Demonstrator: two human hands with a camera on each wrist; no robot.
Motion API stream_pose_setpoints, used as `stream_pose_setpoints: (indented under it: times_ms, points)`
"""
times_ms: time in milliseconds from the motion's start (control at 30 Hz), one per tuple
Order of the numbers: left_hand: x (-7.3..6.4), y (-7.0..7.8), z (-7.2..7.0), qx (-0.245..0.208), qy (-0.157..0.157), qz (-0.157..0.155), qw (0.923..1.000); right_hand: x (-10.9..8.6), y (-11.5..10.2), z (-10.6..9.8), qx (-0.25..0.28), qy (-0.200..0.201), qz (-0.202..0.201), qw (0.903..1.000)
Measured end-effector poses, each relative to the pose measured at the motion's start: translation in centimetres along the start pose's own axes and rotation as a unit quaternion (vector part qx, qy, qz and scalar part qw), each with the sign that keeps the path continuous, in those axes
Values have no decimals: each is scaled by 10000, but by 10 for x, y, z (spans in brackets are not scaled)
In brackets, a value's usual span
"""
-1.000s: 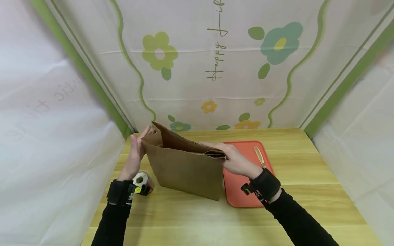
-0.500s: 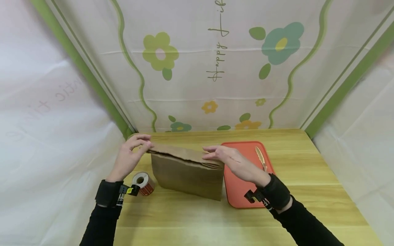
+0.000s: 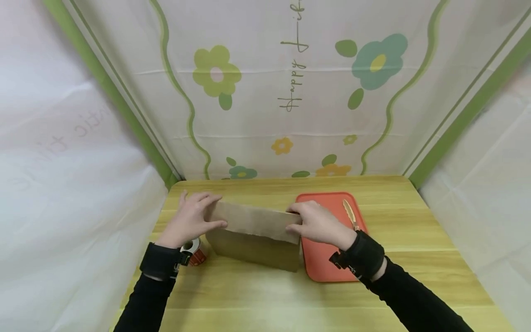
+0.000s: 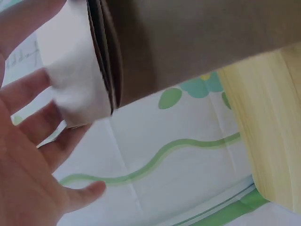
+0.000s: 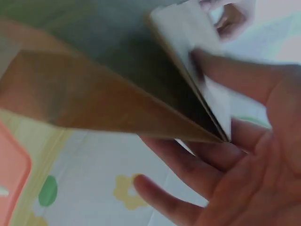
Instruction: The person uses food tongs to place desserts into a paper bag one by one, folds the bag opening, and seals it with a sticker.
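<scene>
A brown paper bag stands upright on the table, its top folded over toward me as a paler flap. My left hand holds the left end of this fold, thumb in front and fingers behind. At the right end my right hand pinches the flap between thumb and fingers. In the left wrist view the layered edge of the bag shows beside the spread fingers. The right wrist view shows the bag's creased side narrowing to the fold at my thumb.
A roll of labels stands left of the bag, partly hidden by my left wrist. To the right lies a red tray with a gold-coloured knife on it. White flower-printed cloth hangs behind the table.
The bag's mouth stood open, then was pressed flat, and its top is now folded down toward me. Both hands changed from the side edges to the ends of the fold.
</scene>
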State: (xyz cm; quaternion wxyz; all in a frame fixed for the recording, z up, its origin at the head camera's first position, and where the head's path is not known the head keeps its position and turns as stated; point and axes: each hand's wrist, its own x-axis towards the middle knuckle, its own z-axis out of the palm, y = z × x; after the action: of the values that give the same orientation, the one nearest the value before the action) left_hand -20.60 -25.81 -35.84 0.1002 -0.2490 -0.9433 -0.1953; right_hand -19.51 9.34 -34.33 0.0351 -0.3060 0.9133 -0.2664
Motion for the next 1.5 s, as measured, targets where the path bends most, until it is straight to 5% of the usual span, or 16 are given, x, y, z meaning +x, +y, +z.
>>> stream_pose_setpoints:
  times_ms: [167,400,567,700,967,1267,1400,1500]
  points:
    - [-1,8,16,371,157,490,9980,-2,10,6,-754,758,-128,9942]
    - [12,50,38,1249,489,869,9871,10,-2,22,-2360,1081,-691,9633]
    - [28,75,55,978,601,987,9885,24,-14,34,-2165,962,-927,9671]
    - [34,79,61,820,609,920,9905,30,-14,38,-1897,864,-794,9748]
    - [25,62,60,827,656,1001,9894,24,3,39,-1796,1128,-898,9731]
    - [-17,-10,41,309,1284,1366,9818,13,27,36,-1256,895,-1359,9786]
    - [-26,-14,32,311,1348,1524,9786,12,31,31,-941,554,-1409,9840]
    - [-23,-5,26,569,1111,1530,9803,11,32,31,-1053,570,-1285,9844]
